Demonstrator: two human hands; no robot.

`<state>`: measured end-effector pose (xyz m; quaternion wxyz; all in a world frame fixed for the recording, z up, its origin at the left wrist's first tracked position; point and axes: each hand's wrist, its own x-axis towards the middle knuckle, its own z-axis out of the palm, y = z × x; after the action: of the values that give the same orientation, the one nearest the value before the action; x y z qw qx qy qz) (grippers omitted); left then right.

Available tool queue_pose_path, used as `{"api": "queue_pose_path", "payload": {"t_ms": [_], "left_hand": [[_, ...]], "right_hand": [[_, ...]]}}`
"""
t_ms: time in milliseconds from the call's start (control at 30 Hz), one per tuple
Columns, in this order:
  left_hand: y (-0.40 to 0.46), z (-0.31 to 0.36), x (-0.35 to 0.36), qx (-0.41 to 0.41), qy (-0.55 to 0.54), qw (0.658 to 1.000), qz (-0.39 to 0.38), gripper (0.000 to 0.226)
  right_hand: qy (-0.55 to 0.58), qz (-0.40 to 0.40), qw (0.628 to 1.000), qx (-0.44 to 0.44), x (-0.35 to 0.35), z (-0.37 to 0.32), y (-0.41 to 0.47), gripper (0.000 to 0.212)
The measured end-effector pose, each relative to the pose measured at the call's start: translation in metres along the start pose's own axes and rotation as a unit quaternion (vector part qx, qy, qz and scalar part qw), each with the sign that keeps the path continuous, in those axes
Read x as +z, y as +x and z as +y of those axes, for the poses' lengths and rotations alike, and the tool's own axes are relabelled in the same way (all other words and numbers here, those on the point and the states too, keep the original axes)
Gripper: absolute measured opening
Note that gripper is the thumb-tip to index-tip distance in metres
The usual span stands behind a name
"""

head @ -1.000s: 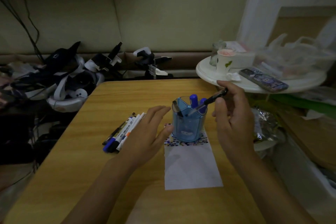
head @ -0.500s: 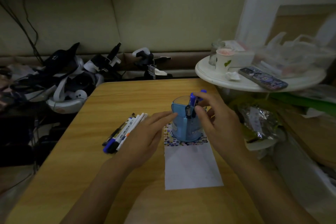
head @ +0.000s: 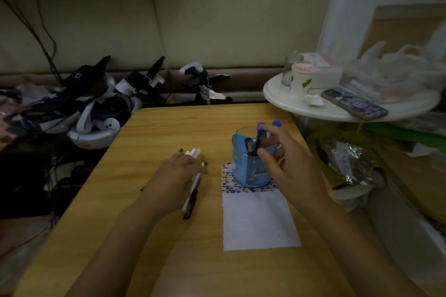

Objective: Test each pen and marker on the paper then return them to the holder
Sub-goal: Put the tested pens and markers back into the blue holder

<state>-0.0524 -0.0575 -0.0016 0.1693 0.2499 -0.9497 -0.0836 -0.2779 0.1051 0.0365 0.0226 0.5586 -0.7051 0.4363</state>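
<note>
A translucent blue pen holder point(head: 251, 173) stands on the far end of a white paper strip point(head: 258, 222) with coloured marks. Two blue-capped markers point(head: 277, 123) and a black pen point(head: 251, 146) stand inside it. My right hand point(head: 294, 171) hovers at the holder's rim, thumb and fingers spread loosely around the black pen, holding nothing. My left hand point(head: 173, 176) lies over the pile of pens and markers point(head: 193, 152) on the wooden table point(head: 169, 128). Its fingers curl round a white-and-black pen point(head: 191, 198) that sticks out toward me.
A round white side table point(head: 289, 101) at the right carries a paper cup point(head: 301, 79), a phone point(head: 354, 103) and plastic bags. A foil bag point(head: 347, 159) lies below it. Headsets and cables point(head: 96, 125) are heaped beyond the table's left edge.
My right hand lowered the black pen into the holder and let it go. My left hand moved left from beside the holder onto the pile and turned one pen toward me.
</note>
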Motion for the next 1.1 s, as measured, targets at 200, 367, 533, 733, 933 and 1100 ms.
{"api": "queue_pose_path", "payload": {"t_ms": [200, 367, 533, 733, 933, 1100], "left_hand": [[-0.003, 0.004, 0.002, 0.013, 0.011, 1.0, -0.007, 0.035], [-0.004, 0.009, 0.003, 0.018, 0.037, 0.999, -0.004, 0.031], [-0.003, 0.015, 0.007, 0.022, 0.029, 0.999, -0.003, 0.028], [0.003, 0.029, 0.013, 0.031, 0.037, 0.999, -0.026, 0.035], [0.006, 0.031, 0.015, 0.046, 0.047, 0.998, -0.008, 0.034], [0.008, 0.031, 0.014, 0.085, 0.051, 0.995, -0.003, 0.037]], "right_hand": [[-0.012, -0.03, 0.999, 0.025, 0.004, 0.001, -0.004, 0.056], [-0.035, -0.037, 0.998, 0.035, 0.007, 0.004, -0.003, 0.044], [-0.027, -0.028, 0.999, 0.032, 0.006, 0.002, -0.004, 0.041], [-0.024, -0.002, 1.0, 0.017, 0.005, 0.002, -0.004, 0.04], [-0.011, -0.004, 1.0, 0.013, 0.005, -0.001, -0.007, 0.054], [0.002, -0.003, 1.0, 0.018, 0.002, -0.002, -0.007, 0.064]]}}
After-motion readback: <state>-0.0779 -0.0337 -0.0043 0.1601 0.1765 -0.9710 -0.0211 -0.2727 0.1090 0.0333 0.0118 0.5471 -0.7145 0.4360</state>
